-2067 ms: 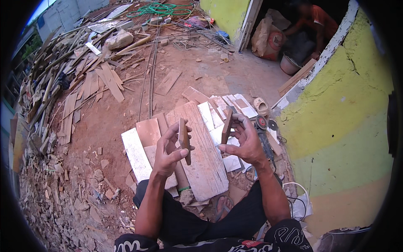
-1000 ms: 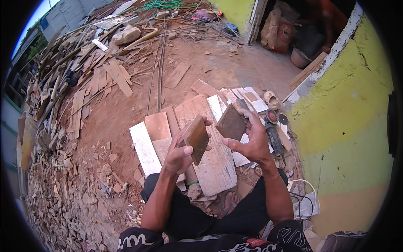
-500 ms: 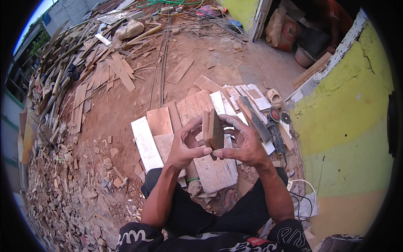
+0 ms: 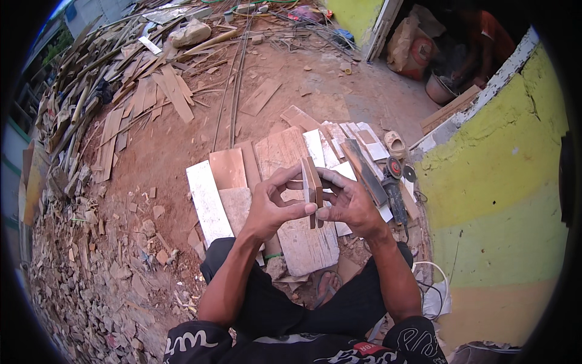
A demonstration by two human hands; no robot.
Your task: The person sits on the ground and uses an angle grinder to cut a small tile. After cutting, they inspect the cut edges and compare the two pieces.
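Two small pieces of tile [image 4: 314,189] stand on edge, side by side, between my hands at chest height. The left piece shows a pale face and the right one a brown edge. My left hand [image 4: 271,205] grips them from the left with its thumb at the lower end. From the other side my right hand [image 4: 353,203] closes on them, its thumb nearly touching the left thumb. Below them lies a worn wooden board [image 4: 306,246], with white tile strips [image 4: 209,203] and a brown tile [image 4: 228,171] to the left.
An angle grinder [image 4: 395,188] lies at the right beside a dark strip [image 4: 365,173] and a loose disc [image 4: 410,173]. A clog [image 4: 395,144] sits behind it. Rubble [image 4: 115,285] and scrap wood [image 4: 145,103] spread leftward. Another person [image 4: 488,45] works beyond the doorway by a bucket [image 4: 441,88].
The tile pieces have turned in my hands, so the pale face now shows at the left and the broad dark face at the right no longer does. The person in the doorway has shifted.
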